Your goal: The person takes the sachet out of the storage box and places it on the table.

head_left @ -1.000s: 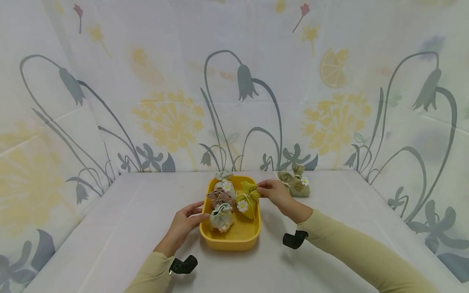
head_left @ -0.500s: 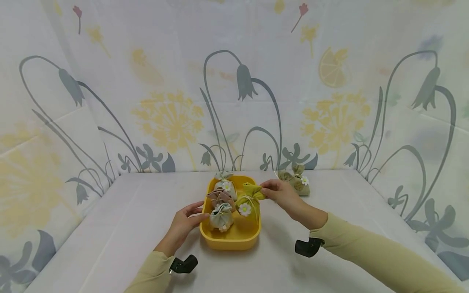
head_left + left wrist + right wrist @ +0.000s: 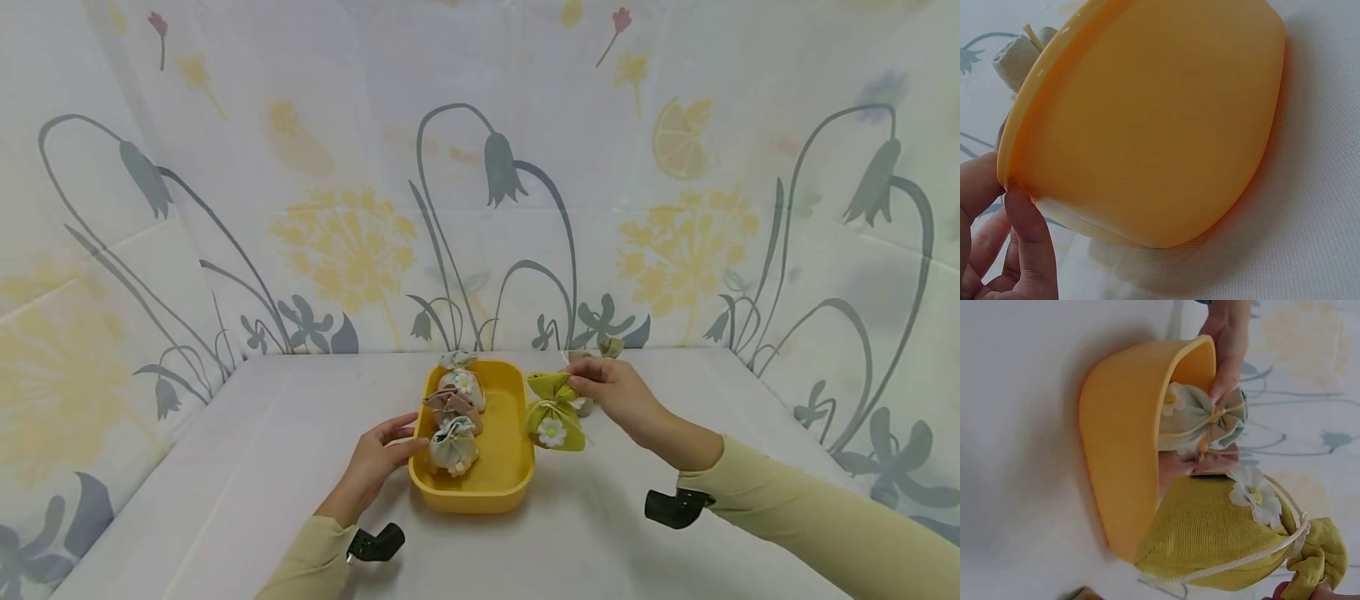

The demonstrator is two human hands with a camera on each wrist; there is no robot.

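Observation:
A yellow rectangular bin (image 3: 506,417) stands mid-table. Thumb and fingers of my left hand (image 3: 384,450) pinch its left rim, which the left wrist view shows up close. Three small tied cloth pouches line the bin's left side: a pale one (image 3: 463,385) at the back, a dusty pink one (image 3: 450,404) in the middle and a pale green one (image 3: 452,447) in front. My right hand (image 3: 618,400) pinches the gathered top of a yellow-green pouch (image 3: 558,425) with a white flower. That pouch hangs just right of the bin's right wall.
Behind my right hand, mostly hidden, sits an olive pouch (image 3: 611,347) on the white table (image 3: 285,433). A patterned curtain (image 3: 480,250) closes off the back and sides. Each wrist carries a black camera.
The right hand has lifted the yellow-green pouch out of the bin and carried it rightward past the rim, now covering much of the olive pouch. My left hand has kept its place.

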